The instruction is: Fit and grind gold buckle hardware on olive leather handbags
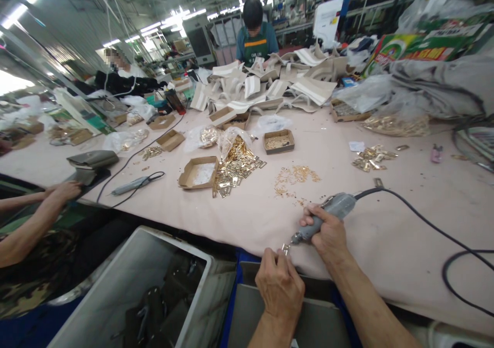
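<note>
My right hand [328, 232] is wrapped round a grey electric screwdriver [332, 213], whose tip points down and left. Just at that tip, my left hand [278, 278] pinches a small shiny metal plate [285, 248] near the table's front edge. The screwdriver's bit meets or nearly meets the plate; which of the two I cannot tell. Below my hands is a flat grey-brown piece [285, 317], partly covered by my left forearm. Beyond the screwdriver lies a scatter of tiny gold screws or fittings [297, 175]. A black cord runs from the tool's rear to the right.
Gold metal plates [235, 170] spill from a plastic bag beside cardboard trays [198, 173]. Another pile of plates [372, 157] lies right. A second screwdriver [131, 186] rests left, near a co-worker's hands [64, 191]. A grey bin [154, 250] stands below. Beige pieces [270, 83] are heaped behind.
</note>
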`<state>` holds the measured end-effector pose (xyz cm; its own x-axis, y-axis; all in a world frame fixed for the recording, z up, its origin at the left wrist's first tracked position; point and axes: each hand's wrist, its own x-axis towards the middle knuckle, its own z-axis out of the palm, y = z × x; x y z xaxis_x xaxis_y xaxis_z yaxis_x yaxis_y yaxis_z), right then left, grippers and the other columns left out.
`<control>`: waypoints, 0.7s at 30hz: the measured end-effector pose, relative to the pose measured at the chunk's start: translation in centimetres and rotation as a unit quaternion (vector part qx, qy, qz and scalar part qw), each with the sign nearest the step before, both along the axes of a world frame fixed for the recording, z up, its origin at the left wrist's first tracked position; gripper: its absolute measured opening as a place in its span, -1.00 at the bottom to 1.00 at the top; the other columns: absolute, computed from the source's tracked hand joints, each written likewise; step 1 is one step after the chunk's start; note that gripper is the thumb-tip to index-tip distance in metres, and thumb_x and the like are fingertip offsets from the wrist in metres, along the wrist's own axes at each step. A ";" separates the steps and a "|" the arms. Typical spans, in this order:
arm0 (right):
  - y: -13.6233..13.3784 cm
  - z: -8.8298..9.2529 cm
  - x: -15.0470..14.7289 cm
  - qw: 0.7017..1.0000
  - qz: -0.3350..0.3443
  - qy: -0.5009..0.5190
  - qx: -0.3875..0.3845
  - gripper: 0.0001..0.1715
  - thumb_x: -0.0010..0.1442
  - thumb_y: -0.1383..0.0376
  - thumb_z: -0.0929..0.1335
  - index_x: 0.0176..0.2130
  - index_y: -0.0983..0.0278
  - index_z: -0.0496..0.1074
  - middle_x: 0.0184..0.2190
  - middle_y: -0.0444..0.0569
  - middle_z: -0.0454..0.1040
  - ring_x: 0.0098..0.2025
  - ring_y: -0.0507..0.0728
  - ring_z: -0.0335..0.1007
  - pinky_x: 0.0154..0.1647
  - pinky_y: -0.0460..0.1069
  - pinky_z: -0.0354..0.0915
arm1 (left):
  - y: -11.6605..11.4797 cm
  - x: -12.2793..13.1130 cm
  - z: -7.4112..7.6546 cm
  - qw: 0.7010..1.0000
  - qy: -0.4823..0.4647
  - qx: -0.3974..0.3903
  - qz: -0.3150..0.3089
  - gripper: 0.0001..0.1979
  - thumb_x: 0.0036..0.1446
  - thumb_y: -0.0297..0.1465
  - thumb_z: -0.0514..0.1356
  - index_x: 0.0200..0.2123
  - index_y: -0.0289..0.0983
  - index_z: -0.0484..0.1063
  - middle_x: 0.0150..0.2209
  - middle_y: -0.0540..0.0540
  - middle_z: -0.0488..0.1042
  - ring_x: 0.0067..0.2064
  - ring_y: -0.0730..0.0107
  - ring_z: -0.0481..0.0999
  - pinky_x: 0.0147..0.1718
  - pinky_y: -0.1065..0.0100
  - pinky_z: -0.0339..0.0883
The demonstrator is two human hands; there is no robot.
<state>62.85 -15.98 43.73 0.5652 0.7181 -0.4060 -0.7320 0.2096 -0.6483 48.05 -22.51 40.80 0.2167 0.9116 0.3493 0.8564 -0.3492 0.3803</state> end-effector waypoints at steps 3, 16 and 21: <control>0.1 -0.1 0.1 1.000 0.002 0.005 0.001 -0.59 -0.25 0.39 0.59 -0.48 0.27 0.33 -0.60 -0.17 0.38 -0.63 -0.03 0.17 -0.62 -0.09 0.25 | 0.0 0.2 -0.2 1.000 0.016 0.016 -0.004 -0.79 0.29 -0.53 0.08 -0.29 -0.30 0.52 -0.37 -0.15 0.40 -0.39 0.24 0.44 -0.42 0.27 0.26; 0.3 -0.6 0.4 1.000 0.018 0.008 -0.006 -0.63 -0.21 0.37 0.58 -0.48 0.30 0.35 -0.60 -0.14 0.40 -0.63 -0.03 0.18 -0.63 -0.08 0.26 | -0.3 -0.2 -0.8 0.999 -0.028 0.014 -0.019 -0.71 0.31 -0.55 0.09 -0.02 -0.25 0.55 -0.39 -0.12 0.43 -0.38 0.22 0.47 -0.41 0.28 0.25; 0.4 -0.7 0.5 1.000 0.028 0.009 -0.011 -0.63 -0.22 0.37 0.58 -0.51 0.31 0.34 -0.60 -0.14 0.39 -0.64 -0.04 0.17 -0.64 -0.09 0.26 | -0.3 -0.2 -1.1 0.999 -0.022 0.021 -0.020 -0.69 0.31 -0.55 0.09 0.01 -0.25 0.54 -0.37 -0.13 0.43 -0.38 0.23 0.47 -0.40 0.29 0.26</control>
